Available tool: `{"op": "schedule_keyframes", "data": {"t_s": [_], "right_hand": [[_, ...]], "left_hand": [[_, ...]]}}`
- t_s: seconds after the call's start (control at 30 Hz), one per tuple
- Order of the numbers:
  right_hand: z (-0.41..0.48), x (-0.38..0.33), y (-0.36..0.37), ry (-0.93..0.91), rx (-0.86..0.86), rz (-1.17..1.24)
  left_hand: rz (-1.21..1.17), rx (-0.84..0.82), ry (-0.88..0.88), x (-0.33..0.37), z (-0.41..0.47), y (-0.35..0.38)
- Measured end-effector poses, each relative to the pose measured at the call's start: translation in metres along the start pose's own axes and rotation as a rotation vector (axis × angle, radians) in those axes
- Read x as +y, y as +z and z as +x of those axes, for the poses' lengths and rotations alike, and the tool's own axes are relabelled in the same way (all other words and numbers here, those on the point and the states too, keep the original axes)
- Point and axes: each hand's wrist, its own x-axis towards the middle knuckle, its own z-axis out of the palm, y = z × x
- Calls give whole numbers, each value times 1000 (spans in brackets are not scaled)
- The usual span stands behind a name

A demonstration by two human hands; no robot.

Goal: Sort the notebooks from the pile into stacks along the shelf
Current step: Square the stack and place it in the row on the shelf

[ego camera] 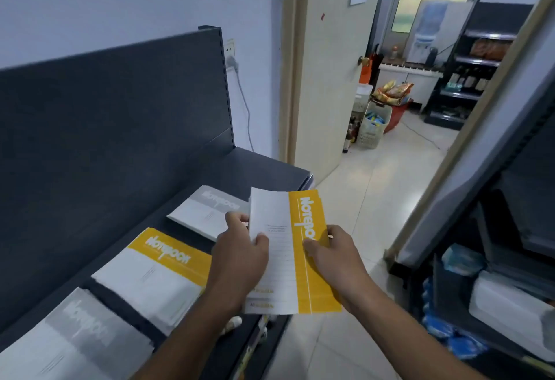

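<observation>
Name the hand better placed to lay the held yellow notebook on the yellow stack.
Probably left. The left hand grips the notebook on the side next to the yellow stack; the right hand holds its far edge.

This is looking like a shop: a shelf (120, 139) is standing left of the door (327, 94), stocked racks (480, 61) and baskets (375, 127) sitting beyond it.

"Notebook" on held notebook (301, 277), yellow stack (168, 255), far grey stack (210, 208), near grey stack (81, 328).
</observation>
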Motion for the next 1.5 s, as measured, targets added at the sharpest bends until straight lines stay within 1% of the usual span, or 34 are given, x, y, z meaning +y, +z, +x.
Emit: {"op": "schedule_keyframes", "data": {"t_s": [0.23,0.37,0.53,0.83,0.97,1.07,1.2,1.33,1.5], "right_hand": [[99,-33,-4,-29,-39,-71],[152,-47,0,-61,-95,-138],[226,-71,18,-141,-228,-259],[353,-106,63,-331,-513,-508],[387,-114,77,-427,-599,-597],[410,-114,90,-443,-648,-644],[425,-108,100,-535,-675,-758],[434,-106,107,-584,-719,-853],[438,-103,111,-606,-704,-881]], "left_hand": [[-12,16,-31,19,91,27],[24,32,-120,21,131,37],[50,93,-215,18,181,44],[29,270,-517,5,250,71],[45,343,-604,4,271,82],[58,380,-660,0,280,92],[51,411,-735,-6,283,105],[34,433,-756,-8,284,114],[47,458,-763,-7,284,120]]}}
